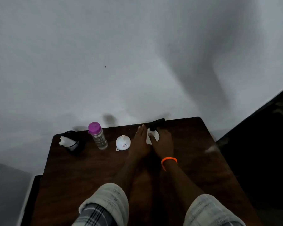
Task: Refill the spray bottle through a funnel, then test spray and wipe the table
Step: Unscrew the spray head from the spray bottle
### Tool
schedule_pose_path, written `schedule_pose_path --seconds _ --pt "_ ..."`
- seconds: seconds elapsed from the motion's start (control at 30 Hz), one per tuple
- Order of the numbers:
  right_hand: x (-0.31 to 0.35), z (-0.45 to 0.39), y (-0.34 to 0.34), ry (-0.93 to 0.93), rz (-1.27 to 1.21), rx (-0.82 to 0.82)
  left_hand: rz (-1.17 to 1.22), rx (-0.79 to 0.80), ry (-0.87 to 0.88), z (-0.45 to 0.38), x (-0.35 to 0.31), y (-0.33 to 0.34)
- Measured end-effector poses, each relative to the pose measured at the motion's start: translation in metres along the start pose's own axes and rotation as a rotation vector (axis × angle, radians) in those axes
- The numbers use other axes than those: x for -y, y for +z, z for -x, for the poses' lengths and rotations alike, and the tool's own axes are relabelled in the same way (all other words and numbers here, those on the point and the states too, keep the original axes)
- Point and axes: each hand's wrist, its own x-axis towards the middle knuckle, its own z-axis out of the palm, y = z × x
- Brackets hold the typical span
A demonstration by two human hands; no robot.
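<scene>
Now, right hand (162, 142) wrapped round spray bottle (152, 136), left hand (140, 139) flat alongside

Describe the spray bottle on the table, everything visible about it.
The spray bottle stands upright near the far edge of the dark wooden table, right of the white funnel. It has a white, plastic-looking body and a black trigger head pointing right, still fitted. The right hand wraps around the body, thumb across its front, while the left hand lies open against its left side. Most of the body is hidden; the liquid level cannot be seen.
</scene>
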Motion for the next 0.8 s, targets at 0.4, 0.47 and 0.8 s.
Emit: schedule_pose_path --seconds 0.4,0.47,0.8 --pt "0.020 -0.006 -0.015 0.183 -0.323 -0.075 0.047 0.045 -0.110 0.000 0.000 0.000" --pt "0.025 -0.002 -0.027 0.194 -0.388 -0.078 0.080 -0.008 -0.165 0.005 -0.004 -0.002" --pt "0.050 0.032 -0.081 0.237 -0.514 0.105 0.092 0.025 -0.116 0.056 -0.050 -0.026"
